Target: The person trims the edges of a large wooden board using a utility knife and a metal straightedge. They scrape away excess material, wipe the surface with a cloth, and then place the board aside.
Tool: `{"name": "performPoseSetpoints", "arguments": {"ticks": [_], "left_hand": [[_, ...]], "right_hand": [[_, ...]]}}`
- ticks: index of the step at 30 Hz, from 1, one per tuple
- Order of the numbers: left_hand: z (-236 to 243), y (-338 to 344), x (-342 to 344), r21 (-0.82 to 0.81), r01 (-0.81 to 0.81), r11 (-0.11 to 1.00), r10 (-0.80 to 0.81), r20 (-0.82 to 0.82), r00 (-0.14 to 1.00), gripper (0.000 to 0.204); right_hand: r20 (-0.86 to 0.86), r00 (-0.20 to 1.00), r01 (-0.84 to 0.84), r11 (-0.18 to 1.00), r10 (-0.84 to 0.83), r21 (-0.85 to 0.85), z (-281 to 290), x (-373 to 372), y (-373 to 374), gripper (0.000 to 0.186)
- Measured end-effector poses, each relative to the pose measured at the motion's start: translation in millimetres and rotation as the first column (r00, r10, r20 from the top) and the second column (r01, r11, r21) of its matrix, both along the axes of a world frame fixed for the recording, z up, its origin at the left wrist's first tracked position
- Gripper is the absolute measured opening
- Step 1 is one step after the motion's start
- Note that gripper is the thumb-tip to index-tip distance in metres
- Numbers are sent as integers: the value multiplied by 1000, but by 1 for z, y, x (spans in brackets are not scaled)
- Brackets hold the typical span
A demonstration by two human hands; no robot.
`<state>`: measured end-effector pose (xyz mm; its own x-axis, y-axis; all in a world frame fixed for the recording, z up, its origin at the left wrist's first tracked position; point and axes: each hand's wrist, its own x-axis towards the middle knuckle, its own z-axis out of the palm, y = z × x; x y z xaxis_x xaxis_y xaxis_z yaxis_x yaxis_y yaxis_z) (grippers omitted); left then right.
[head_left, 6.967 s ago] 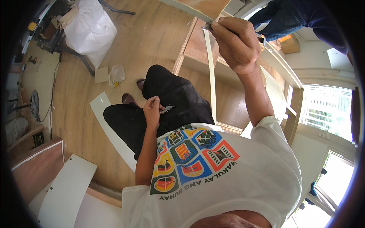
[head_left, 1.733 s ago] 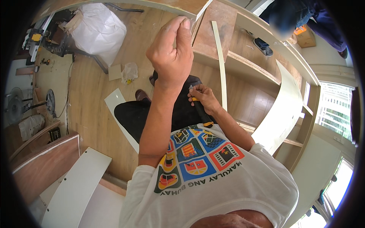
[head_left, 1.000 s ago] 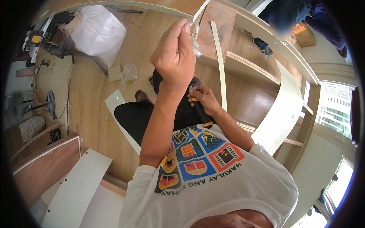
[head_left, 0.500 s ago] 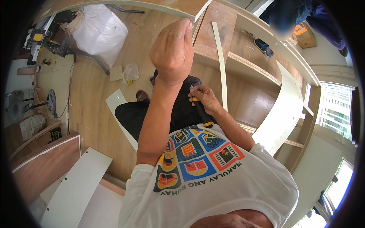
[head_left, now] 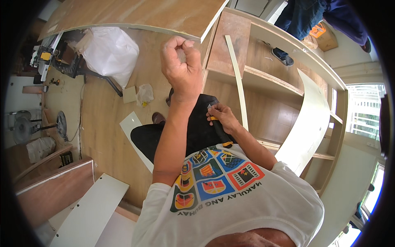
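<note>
My left hand [head_left: 182,70] is raised with its fingers curled in, right at the pale edge of a large brown wooden panel [head_left: 135,14], close to its corner. Its fingertips seem to meet that edge; what they pinch, if anything, is too hidden to tell. Lower and to the right, my right hand [head_left: 224,117] is closed around a black and yellow utility knife [head_left: 219,129] near my lap. The knife's blade points away from my body.
A long pale strip [head_left: 236,68] leans across a wooden cabinet frame [head_left: 275,78] on the right, beside a curved white sheet [head_left: 306,123]. A white sack [head_left: 109,53] stands far left. White panels [head_left: 92,206] lie near left. Another person's legs [head_left: 302,18] are at the far right.
My left hand has shifted slightly left along the panel's edge, away from the corner, and its fingers have turned. More of the panel shows. My right hand still holds the knife.
</note>
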<state>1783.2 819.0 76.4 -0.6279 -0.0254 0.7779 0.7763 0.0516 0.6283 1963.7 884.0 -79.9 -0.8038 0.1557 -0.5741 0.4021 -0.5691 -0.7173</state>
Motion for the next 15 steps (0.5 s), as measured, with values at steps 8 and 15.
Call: {"name": "performPoseSetpoints", "arguments": {"ticks": [8, 15], "left_hand": [[4, -17, 12, 105, 73, 992, -91, 179, 980, 10], [13, -42, 1, 551, -49, 833, -359, 606, 710, 18]], "right_hand": [[3, 1000, 17, 1000, -17, -14, -4, 2, 1, 21], [21, 1000, 3, 1000, -3, 7, 1, -1, 0, 21]]}}
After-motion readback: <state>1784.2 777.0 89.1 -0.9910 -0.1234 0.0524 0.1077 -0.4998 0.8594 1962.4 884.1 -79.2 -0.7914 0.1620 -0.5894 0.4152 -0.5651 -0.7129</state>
